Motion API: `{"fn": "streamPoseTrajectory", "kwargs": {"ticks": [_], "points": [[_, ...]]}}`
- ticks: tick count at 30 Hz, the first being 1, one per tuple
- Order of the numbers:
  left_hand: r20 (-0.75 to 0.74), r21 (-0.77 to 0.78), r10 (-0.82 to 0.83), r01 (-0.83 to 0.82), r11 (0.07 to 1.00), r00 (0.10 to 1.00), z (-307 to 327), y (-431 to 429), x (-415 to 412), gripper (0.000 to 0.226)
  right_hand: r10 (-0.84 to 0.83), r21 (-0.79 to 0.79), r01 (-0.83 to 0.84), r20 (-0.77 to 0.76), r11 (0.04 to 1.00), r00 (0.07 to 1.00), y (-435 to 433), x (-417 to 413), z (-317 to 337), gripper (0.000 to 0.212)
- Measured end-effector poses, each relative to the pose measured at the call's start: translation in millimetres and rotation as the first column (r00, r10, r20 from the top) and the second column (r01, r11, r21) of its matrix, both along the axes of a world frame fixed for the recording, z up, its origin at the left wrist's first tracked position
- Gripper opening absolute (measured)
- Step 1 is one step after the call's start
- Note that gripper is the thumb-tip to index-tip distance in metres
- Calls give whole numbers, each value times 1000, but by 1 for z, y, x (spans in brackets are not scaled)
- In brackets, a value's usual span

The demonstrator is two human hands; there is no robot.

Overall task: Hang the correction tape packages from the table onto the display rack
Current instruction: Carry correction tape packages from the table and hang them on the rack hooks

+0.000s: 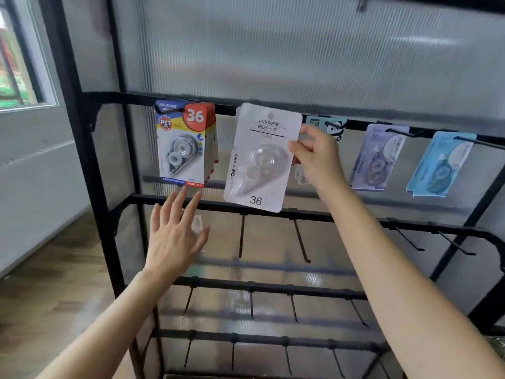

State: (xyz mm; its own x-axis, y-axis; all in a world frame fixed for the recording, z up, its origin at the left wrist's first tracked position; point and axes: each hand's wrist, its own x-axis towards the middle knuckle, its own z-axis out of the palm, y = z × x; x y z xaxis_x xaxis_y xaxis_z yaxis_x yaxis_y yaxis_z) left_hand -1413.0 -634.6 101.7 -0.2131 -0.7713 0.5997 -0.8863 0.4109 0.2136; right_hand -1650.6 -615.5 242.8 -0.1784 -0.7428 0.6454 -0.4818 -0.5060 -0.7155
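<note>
One head view takes in everything. A black display rack (pixel 90 187) fills the frame, its horizontal bars backed by a ribbed translucent panel (pixel 300 50). In the middle of the frame the right hand (pixel 317 157) holds a white correction tape package (pixel 262 157) marked 36, its fingers (pixel 297 151) and thumb pinching the card's right edge. The package is tilted, with its top against the rack's upper bar and its lower end swung toward the left. Whether its hanging hole sits on a hook cannot be told.

Left of it a stack of red, yellow and blue packages (pixel 183 143) hangs from the same bar. The left hand (pixel 175 236) is raised below that stack and holds nothing. Its fingers (pixel 179 199) are straight and spread, the tips just under the stack's bottom edge; contact cannot be made out.

Right of the right hand hang a partly hidden panda-printed package (pixel 328 127), a purple package (pixel 377 157) and a light blue package (pixel 440 165). Black hooks (pixel 300 239) stick out from the lower bars. A window (pixel 19 64) shows at the upper left and wooden floor (pixel 54 296) at the lower left.
</note>
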Motion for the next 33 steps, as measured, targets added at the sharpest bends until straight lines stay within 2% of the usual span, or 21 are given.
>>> {"fn": "streamPoseTrajectory", "kwargs": {"ticks": [6, 17, 25, 33], "points": [[102, 46, -6, 1, 999, 995, -3, -15, 12, 74, -90, 81, 90, -5, 993, 996, -27, 9, 9, 14], [125, 50, -85, 79, 996, 989, -12, -40, 12, 69, -189, 127, 198, -76, 972, 979, -53, 8, 2, 15], [156, 9, -117, 117, 993, 981, -16, -44, 16, 65, -384, 105, 410, -200, 906, 901, -90, 9, 0, 16], [125, 8, -138, 138, 990, 983, -18, -47, 17, 63, -531, 77, 549, -175, 832, 829, -100, 15, -7, 23]]}}
